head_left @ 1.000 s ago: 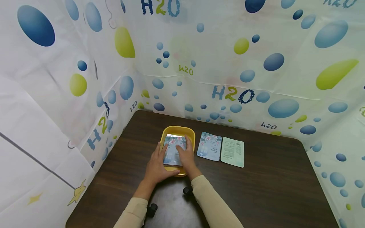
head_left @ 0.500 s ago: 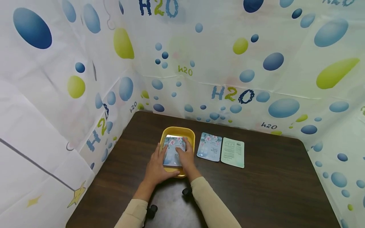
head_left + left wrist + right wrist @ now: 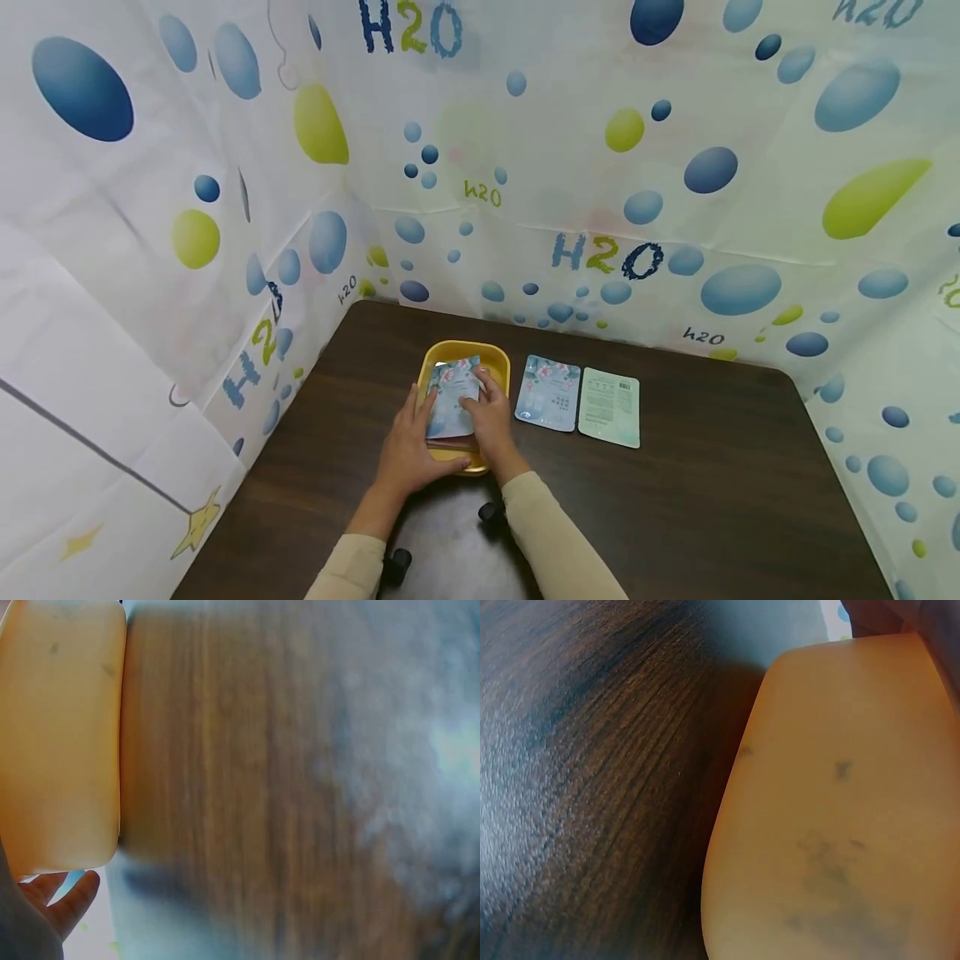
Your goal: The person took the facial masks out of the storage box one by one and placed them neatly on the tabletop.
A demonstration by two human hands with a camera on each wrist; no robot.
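A yellow plastic tray (image 3: 497, 357) holds a stack of flat packets (image 3: 448, 443). The top one, a blue floral face mask packet (image 3: 452, 410), is tilted and lies askew over the rest. My right hand (image 3: 492, 427) pinches its right side, thumb on the printed face. Along the tray's left side lies my left hand (image 3: 407, 450), fingers extended by the packet's left edge and thumb stretched across the front rim. Both wrist views mostly show the tray's outer wall (image 3: 60, 742); some left-hand fingers (image 3: 75, 901) show past its end.
Right of the tray, a blue floral packet (image 3: 548, 393) and a pale green packet with printed text (image 3: 610, 407) lie side by side on the dark wooden table (image 3: 712, 483). A white patterned sheet (image 3: 570, 167) stands behind the table and along its left.
The top packet has shifted left and tilted off the stack in my right hand, showing more of the packets beneath its lower edge. My left hand keeps its place at the tray.
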